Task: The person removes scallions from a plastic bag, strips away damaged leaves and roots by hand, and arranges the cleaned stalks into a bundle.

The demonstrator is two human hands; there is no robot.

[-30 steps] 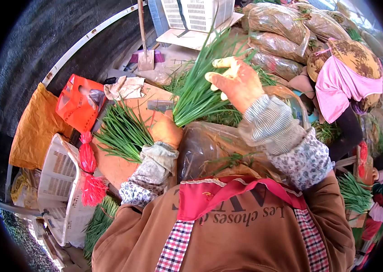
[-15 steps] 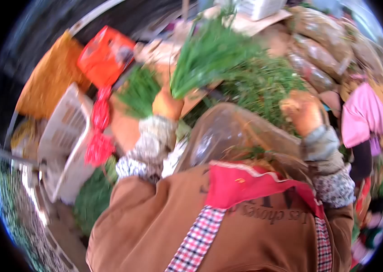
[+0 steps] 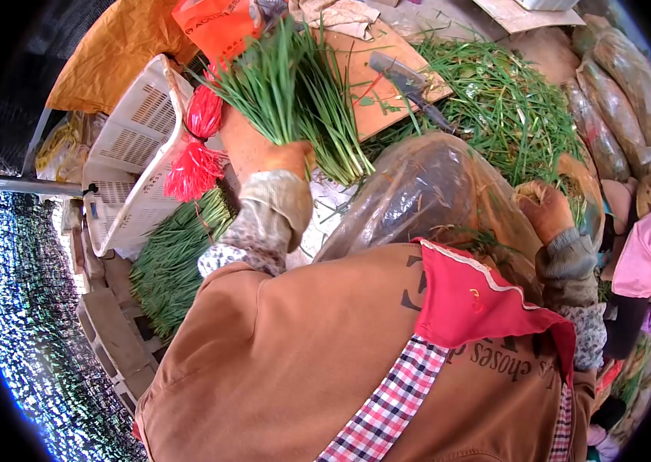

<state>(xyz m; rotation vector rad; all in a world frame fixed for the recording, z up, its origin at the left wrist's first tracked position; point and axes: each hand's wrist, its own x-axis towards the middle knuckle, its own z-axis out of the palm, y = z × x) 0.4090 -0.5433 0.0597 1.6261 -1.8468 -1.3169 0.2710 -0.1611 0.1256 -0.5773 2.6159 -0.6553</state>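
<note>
My left hand (image 3: 291, 159) is closed around the lower stems of a bunch of garlic chives (image 3: 268, 85), leaves pointing up and away from me. More chives (image 3: 333, 135) lie right beside it on the wooden board (image 3: 372, 65), cut ends toward me. On the board's right part rests a knife (image 3: 414, 88), its dark handle over the loose clippings. My right hand (image 3: 545, 209) has its fingers curled, close to the clear plastic (image 3: 449, 177) over my lap. I cannot make out whether anything is in those fingers.
A heap of loose chive leaves (image 3: 503, 108) spreads right of the board. At left stand a white crate (image 3: 137, 131), red plastic twine (image 3: 194, 169) and a stack of chives (image 3: 179, 254). Filled plastic bags (image 3: 618, 100) lie at far right, near another person's pink sleeve (image 3: 645, 254).
The view has shifted and sharpened. The large chive bunch that leaned right over the leaf heap no longer covers it, and the knife now shows. My right hand stays curled at the right.
</note>
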